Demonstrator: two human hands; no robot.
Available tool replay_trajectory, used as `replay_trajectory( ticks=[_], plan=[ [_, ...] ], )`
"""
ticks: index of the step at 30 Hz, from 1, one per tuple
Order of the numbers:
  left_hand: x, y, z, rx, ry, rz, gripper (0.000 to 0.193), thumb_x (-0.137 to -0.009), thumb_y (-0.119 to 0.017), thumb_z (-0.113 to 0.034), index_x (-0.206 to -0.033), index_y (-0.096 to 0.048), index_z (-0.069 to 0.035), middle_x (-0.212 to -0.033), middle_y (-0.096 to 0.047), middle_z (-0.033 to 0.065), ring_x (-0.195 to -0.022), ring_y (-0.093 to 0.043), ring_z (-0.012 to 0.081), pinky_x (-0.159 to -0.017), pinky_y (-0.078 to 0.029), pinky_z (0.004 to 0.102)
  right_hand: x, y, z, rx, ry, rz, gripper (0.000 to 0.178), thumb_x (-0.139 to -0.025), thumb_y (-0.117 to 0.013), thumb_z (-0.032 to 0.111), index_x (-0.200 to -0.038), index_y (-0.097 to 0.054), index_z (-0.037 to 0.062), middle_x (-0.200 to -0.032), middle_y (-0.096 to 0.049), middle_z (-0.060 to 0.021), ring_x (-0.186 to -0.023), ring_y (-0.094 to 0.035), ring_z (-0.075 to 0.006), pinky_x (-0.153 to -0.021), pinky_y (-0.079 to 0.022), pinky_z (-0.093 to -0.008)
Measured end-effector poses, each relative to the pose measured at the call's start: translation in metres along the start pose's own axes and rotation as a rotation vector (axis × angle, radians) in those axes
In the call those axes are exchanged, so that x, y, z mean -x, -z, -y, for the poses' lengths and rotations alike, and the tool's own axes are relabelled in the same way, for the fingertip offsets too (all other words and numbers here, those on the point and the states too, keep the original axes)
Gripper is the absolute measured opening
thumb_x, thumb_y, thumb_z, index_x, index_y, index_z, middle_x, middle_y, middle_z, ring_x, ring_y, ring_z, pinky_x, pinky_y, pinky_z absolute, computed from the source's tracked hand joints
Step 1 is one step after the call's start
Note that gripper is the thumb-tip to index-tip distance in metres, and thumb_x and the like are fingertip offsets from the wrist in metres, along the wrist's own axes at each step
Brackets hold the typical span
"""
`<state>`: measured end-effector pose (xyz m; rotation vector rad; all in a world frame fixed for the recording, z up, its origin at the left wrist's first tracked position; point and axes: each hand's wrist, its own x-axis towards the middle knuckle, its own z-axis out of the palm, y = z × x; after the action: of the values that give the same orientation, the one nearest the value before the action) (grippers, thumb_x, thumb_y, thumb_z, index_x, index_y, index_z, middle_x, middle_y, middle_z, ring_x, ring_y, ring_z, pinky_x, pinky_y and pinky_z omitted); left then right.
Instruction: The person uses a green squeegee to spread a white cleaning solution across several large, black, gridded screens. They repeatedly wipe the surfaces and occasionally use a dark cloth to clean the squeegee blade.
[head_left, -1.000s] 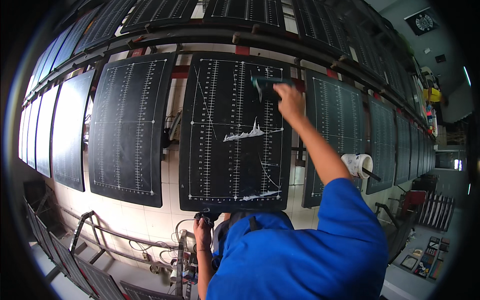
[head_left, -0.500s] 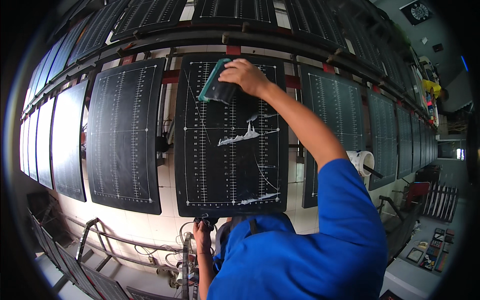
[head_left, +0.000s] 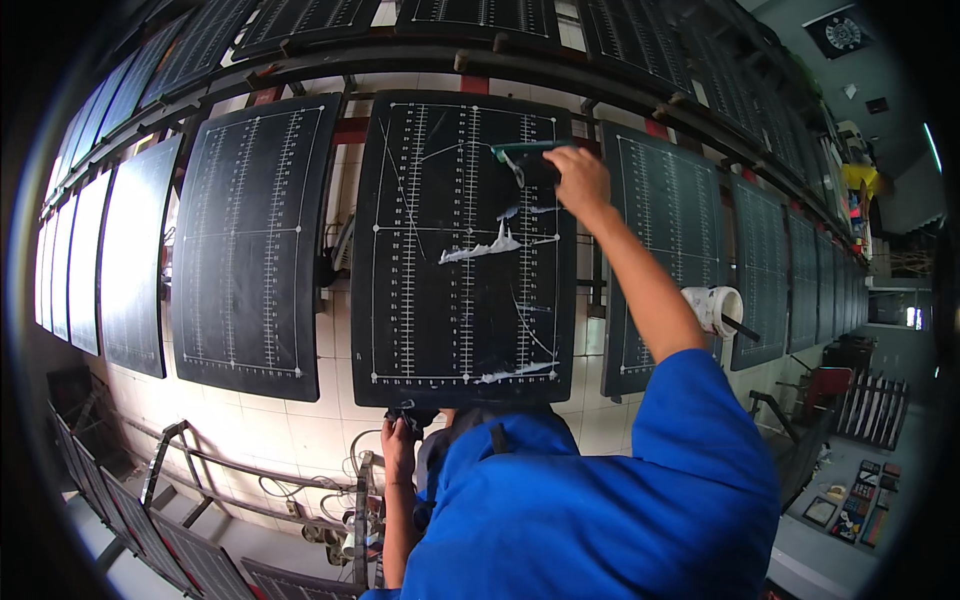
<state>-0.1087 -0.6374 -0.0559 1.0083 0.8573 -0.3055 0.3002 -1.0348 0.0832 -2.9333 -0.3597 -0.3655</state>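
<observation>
A black panel (head_left: 430, 320) printed with white scales and a border lies in front of me. My right hand (head_left: 583, 182) is closed on a squeegee (head_left: 524, 162) with a green edge and dark body, over the panel's far right part. Thick white paste (head_left: 482, 250) sits in a ridge near the panel's middle, and more paste (head_left: 520, 373) streaks the near right edge. A thin pale line trails left from the squeegee. Below the near edge, my left hand (head_left: 398, 436) is closed around a dark cloth-like bundle (head_left: 418, 416), its fingers partly hidden.
Similar panels (head_left: 240, 330) stand in rows to the left, right (head_left: 660, 300) and beyond a dark rail (head_left: 400, 62). A white bucket (head_left: 722, 308) with a dark stick is beside my right arm. Metal railings (head_left: 250, 492) and cables are at the lower left.
My right hand has swept the squeegee rightward across the far part of the panel and turned it, leaving a thin pale line. My left hand still holds the dark bundle. The whole view has shifted slightly.
</observation>
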Motion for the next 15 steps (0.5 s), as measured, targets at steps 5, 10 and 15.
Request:
replay_trajectory(
  ticks=[5, 10, 15],
  plan=[
    [-0.011, -0.010, 0.008, -0.154, 0.041, 0.208, 0.018, -0.102, -0.050, -0.015, -0.112, -0.057, -0.002, -0.089, -0.063, 0.0045, -0.074, -0.059, 0.0142, -0.065, -0.049, 0.0294, 0.093, 0.025, 0.069, -0.038, -0.152, 0.026, 0.036, -0.074, -0.063, -0.001, -0.106, -0.073, 0.0114, -0.108, -0.068, -0.0008, -0.101, -0.063, -0.0246, -0.090, -0.052, -0.0393],
    [-0.012, -0.027, 0.012, -0.218, 0.054, 0.386, 0.024, -0.102, -0.049, -0.014, -0.120, -0.056, 0.000, -0.101, -0.065, 0.0092, -0.088, -0.064, 0.0174, -0.077, -0.052, 0.0298, 0.184, 0.051, 0.136, -0.053, -0.238, 0.070, 0.031, -0.079, -0.062, 0.001, -0.106, -0.072, 0.0092, -0.105, -0.068, -0.0009, -0.100, -0.063, -0.0252, -0.085, -0.054, -0.0412],
    [-0.001, -0.040, 0.022, -0.135, 0.141, 0.507, 0.026, -0.103, -0.048, -0.014, -0.124, -0.054, 0.000, -0.108, -0.065, 0.0093, -0.103, -0.065, 0.0194, -0.087, -0.053, 0.0325, 0.250, 0.073, 0.187, -0.036, -0.213, 0.136, 0.028, -0.074, -0.068, 0.008, -0.101, -0.070, 0.0081, -0.100, -0.067, -0.0049, -0.099, -0.064, -0.0268, -0.080, -0.055, -0.0419]
  ],
)
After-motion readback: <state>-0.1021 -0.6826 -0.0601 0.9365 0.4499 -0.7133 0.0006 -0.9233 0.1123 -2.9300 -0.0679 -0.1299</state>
